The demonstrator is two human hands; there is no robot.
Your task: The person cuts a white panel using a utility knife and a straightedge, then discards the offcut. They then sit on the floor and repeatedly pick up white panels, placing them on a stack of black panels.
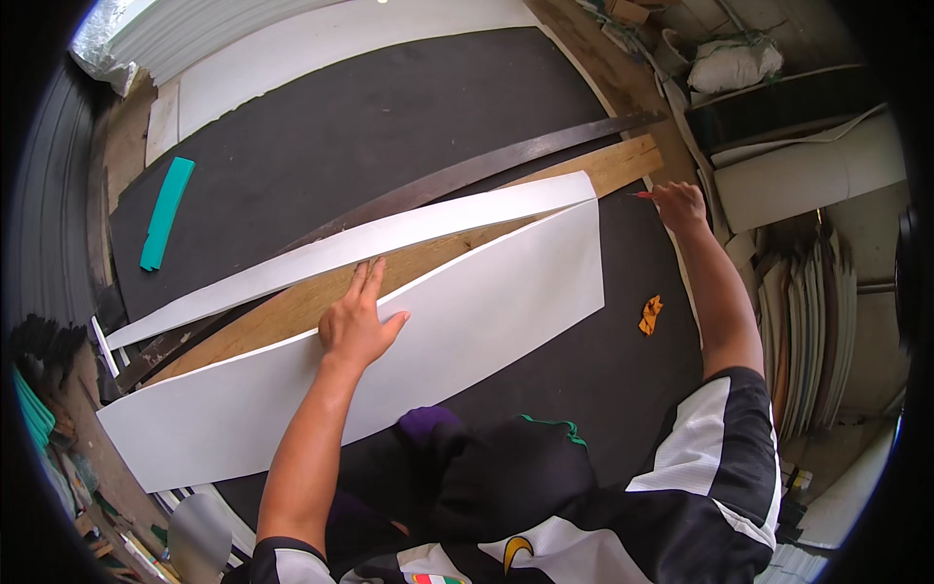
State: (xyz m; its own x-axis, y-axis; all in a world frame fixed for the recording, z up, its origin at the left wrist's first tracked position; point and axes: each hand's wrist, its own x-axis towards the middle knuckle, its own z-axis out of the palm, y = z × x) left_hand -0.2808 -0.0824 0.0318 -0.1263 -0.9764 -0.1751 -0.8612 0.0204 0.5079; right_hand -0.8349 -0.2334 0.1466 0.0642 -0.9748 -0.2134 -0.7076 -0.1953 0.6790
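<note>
My left hand (357,321) is open, palm down on a wide white sheet (467,321) that looks like foam. Its fingertips reach past the sheet's upper edge onto a wooden board (263,321). Beyond the board lies a narrow white strip (418,226), apart from the sheet along most of its length and meeting it near the right end. My right hand (680,206) is closed around a small red-handled tool (643,195) with a thin pointed tip, held past the sheet's right end. Its exact kind is too small to make out.
A long dark bar (467,170) lies beyond the strip on the black work surface (370,117). A teal piece (167,214) is at the left, an orange scrap (650,315) at the right. Stacked white sheets (195,34) stand far left; upright sheets (812,321) lean at right.
</note>
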